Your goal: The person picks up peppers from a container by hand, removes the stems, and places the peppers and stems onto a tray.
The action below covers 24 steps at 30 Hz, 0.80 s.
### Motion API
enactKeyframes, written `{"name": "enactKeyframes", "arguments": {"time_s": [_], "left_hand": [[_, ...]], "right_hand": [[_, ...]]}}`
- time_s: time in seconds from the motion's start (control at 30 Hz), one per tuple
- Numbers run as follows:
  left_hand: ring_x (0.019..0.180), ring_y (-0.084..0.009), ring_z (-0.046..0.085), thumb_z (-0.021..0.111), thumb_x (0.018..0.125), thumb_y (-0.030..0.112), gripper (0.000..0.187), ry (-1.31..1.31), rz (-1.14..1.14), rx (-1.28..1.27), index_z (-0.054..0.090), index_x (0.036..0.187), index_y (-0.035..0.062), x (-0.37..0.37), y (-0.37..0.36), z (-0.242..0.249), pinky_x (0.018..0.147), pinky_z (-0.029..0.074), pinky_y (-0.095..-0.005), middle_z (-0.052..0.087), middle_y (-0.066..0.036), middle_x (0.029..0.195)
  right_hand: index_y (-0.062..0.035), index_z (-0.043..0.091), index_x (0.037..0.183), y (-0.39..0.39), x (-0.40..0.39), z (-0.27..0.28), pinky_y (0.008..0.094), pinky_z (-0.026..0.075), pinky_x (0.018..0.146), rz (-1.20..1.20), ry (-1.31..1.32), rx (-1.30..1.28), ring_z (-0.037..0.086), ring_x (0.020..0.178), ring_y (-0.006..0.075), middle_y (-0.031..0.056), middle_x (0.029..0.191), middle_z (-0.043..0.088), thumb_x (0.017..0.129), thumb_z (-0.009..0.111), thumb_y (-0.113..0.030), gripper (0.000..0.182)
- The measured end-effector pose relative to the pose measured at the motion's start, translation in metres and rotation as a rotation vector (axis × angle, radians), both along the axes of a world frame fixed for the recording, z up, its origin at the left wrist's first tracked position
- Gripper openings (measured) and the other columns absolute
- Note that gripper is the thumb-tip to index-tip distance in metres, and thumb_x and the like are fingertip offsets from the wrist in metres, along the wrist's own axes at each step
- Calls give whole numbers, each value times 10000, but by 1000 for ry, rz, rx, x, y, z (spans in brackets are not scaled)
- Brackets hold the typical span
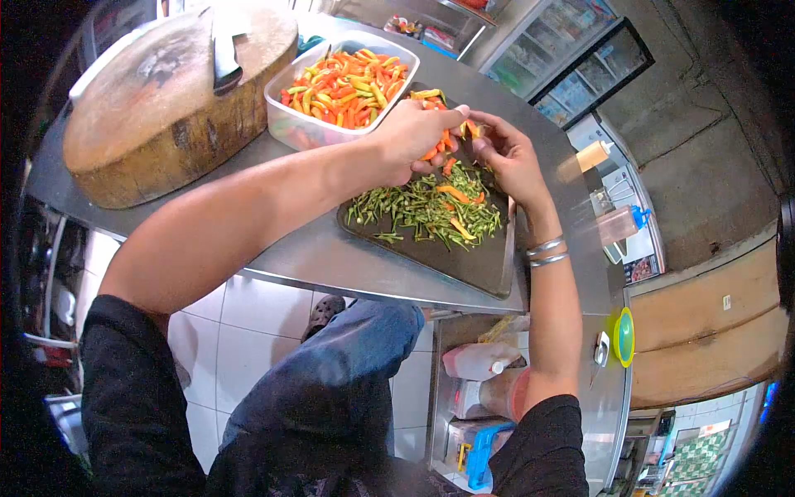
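Over a dark tray [489, 277], my two hands meet close together. My left hand [414, 137] is closed around several orange and yellow chili peppers [441, 147]. With thumb and fingers pinched, my right hand [512, 161] is at a small orange chili pepper [470, 128] beside the left fingertips; the exact grip is partly hidden. Below them a heap of green chili stems [414, 207] is spread on the tray, with a few orange chili peppers [460, 195] lying among them. A clear plastic tub [302, 137] full of red, orange and yellow chili peppers [348, 87] stands just beyond my left forearm.
A thick round wooden chopping block [141, 157] with a cleaver [224, 58] on top takes up the table's left end. Squeeze bottles [593, 156], a blue-lidded container [619, 224] and green and yellow bowls [623, 337] are at the right. Containers sit on a shelf [443, 364] below.
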<state>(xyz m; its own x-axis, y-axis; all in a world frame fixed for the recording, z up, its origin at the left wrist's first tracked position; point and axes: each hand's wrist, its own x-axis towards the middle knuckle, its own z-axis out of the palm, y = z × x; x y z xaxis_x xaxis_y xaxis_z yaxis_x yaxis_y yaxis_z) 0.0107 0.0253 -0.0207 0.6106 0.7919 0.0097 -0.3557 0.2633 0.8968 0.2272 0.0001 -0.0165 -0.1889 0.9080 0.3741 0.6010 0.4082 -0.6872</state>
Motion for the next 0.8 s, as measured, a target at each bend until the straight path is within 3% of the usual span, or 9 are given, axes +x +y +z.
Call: {"name": "enactKeyframes", "arguments": {"time_s": [0.13,0.2,0.33,0.43,0.5,0.67,0.8], "left_hand": [[425,-82,434,605,973,317,324,117,95,74,594,831,26,2,-5,2,334,259,-219,547,-40,701],[432,-74,438,613,970,324,315,294,128,201,628,876,24,3,-5,2,352,276,-226,554,-24,688],[445,-65,449,639,953,337,309,259,46,243,652,884,37,4,-8,2,368,288,-230,550,-9,648],[456,-60,459,676,923,371,340,323,33,327,657,830,44,5,-10,2,376,296,-229,535,8,605],[458,-63,440,702,884,296,322,323,62,408,629,720,30,5,-9,2,412,307,-254,522,7,589],[427,-66,441,685,852,230,216,284,-174,254,659,777,29,1,-10,5,379,300,-234,532,-1,597],[410,-73,446,628,873,244,231,175,-307,146,691,869,22,-3,-12,12,345,274,-223,516,-10,576]], "right_hand": [[1,672,1140,-4,-4,5,244,498,717,67,369,-72,592,753,89,11,892,662,941,631,-84,220],[6,672,1122,-5,-6,5,241,502,712,72,368,-62,596,746,89,16,880,664,945,630,-90,205],[8,672,1047,-5,-9,6,235,505,687,58,302,-37,602,723,87,22,836,666,951,633,-103,152],[-20,653,975,-6,-7,4,231,484,668,65,240,-44,583,718,76,0,819,643,955,630,-115,100],[-38,633,942,-7,-8,5,228,468,662,100,239,-55,567,723,67,-16,821,622,963,621,-127,92],[-81,557,973,-15,-5,10,220,409,680,347,324,-317,497,746,57,-56,851,517,1001,567,-196,119],[-69,560,995,-15,-6,11,222,406,678,428,403,-305,496,735,65,-44,838,536,1002,566,-217,148]]}}
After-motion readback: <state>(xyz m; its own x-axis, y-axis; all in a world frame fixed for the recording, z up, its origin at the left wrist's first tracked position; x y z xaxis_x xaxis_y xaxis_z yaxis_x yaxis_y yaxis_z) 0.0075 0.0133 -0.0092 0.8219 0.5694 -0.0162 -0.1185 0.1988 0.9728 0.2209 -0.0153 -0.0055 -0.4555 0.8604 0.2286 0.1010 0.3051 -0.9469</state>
